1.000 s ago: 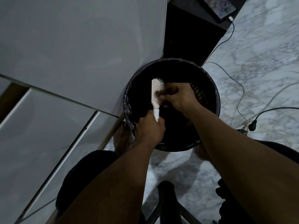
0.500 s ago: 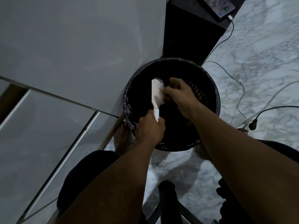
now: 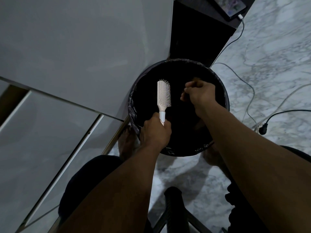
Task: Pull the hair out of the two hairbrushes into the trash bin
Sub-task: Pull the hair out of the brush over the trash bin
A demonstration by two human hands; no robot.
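A white hairbrush (image 3: 163, 95) stands upright over the round black trash bin (image 3: 223, 96), bristles facing right. My left hand (image 3: 155, 133) grips its handle at the bin's near-left rim. My right hand (image 3: 198, 94) hovers over the bin's middle, a short way right of the bristles, fingers pinched together. Whether hair is between the fingertips is too dark to tell. The bin has a black liner and its inside is dark. I see only one brush.
A white cabinet (image 3: 75, 47) fills the left. A dark stand (image 3: 198, 31) behind the bin carries a phone (image 3: 230, 5) on a charging cable. More cables (image 3: 249, 91) and a plug (image 3: 263, 130) lie on the marble floor at right. My bare feet flank the bin.
My right hand was picking at the bristles; it has pulled away to the right and now hangs over the bin. The brush and my left hand have stayed put.
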